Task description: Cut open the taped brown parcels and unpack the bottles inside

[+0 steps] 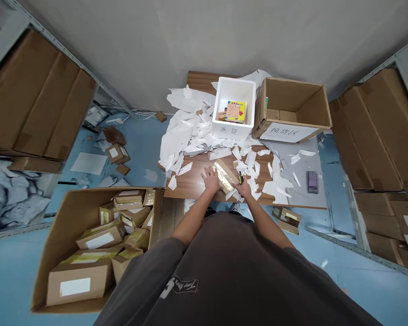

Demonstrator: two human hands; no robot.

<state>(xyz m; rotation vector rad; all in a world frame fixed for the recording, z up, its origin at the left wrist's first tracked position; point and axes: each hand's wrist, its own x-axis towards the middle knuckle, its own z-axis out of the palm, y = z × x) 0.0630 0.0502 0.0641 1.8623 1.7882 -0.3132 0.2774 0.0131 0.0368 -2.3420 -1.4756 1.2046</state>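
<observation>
A small cardboard box [228, 171] with shiny tape along its top lies at a slant near the front edge of the wooden table. My left hand [211, 179] rests against the box's left end, fingers spread. In my right hand [245, 187] is a black and yellow utility knife [241, 177], held at the right end of the box; its blade is too small to make out. Torn white paper scraps [251, 165] lie around the box and beside my right hand.
Behind stand a white foam box [234, 132] with small packs inside and an open carton [294, 120] with a paper sign. Crumpled paper [180, 131] covers the table's left. A large carton [51, 253] of taped parcels stands left of me. Shelves with cartons [370, 136] flank both sides.
</observation>
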